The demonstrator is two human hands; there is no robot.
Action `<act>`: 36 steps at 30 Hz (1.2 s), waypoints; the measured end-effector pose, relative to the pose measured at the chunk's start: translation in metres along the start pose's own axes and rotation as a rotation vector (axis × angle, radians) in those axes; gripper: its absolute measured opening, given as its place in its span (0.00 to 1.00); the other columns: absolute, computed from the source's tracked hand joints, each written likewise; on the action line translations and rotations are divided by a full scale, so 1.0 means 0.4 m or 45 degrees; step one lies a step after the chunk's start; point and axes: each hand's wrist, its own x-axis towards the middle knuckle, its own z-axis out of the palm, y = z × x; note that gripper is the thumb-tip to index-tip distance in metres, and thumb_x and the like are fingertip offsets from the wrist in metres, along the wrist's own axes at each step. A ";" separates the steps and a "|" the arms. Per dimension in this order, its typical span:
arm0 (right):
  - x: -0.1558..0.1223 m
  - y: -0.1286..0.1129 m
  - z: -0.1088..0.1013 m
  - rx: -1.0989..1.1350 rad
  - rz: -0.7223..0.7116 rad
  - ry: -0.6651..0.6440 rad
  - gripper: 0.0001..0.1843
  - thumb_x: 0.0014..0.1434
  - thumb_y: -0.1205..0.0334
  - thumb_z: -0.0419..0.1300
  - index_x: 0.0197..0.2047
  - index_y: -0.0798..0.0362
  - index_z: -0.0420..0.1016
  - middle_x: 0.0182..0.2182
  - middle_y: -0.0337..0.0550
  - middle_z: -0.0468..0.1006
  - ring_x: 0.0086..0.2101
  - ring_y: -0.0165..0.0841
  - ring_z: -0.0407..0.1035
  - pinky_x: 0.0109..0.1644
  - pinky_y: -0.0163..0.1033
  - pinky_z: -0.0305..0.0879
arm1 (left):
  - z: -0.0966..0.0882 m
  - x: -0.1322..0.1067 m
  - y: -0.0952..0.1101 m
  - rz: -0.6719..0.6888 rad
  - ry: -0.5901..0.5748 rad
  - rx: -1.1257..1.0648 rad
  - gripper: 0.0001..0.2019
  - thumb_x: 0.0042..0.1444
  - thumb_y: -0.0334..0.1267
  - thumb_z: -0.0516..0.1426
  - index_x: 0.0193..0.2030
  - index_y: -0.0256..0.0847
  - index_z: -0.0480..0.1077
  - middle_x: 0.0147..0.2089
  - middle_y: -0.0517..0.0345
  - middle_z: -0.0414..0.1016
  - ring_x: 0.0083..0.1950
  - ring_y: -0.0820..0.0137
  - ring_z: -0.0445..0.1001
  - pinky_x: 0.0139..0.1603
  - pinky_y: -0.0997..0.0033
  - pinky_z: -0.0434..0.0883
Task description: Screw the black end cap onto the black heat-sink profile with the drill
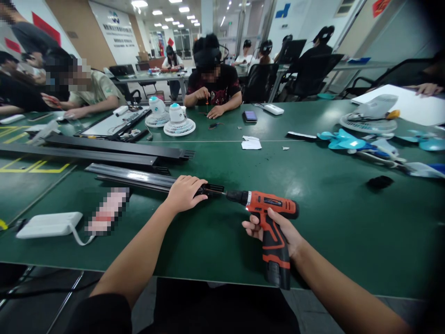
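My left hand (186, 192) is closed over the right end of a long black metal profile (135, 177) that lies on the green table. In my right hand (278, 227) is an orange and black cordless drill (273, 206), gripped by its handle with the battery end pointing down. The drill's bit points left and meets the slotted end of the profile, close to my left fingers. A small light glows under the chuck. Whether the bit sits in a screw is too small to tell.
More black profiles (76, 153) lie to the left. A white power bank (50, 225) is cabled to a phone (107, 211). White fan bases (179, 120), paper scraps (251, 144) and blue fan blades (347, 140) are farther back. Across the table a person (212, 79) works with a screwdriver.
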 end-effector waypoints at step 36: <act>-0.013 -0.021 0.019 -0.007 0.085 0.116 0.21 0.62 0.45 0.71 0.44 0.57 0.82 0.27 0.42 0.80 0.24 0.28 0.72 0.26 0.29 0.70 | -0.003 0.009 -0.008 -0.037 -0.104 -0.026 0.22 0.72 0.54 0.55 0.64 0.44 0.69 0.56 0.50 0.80 0.54 0.56 0.76 0.58 0.54 0.66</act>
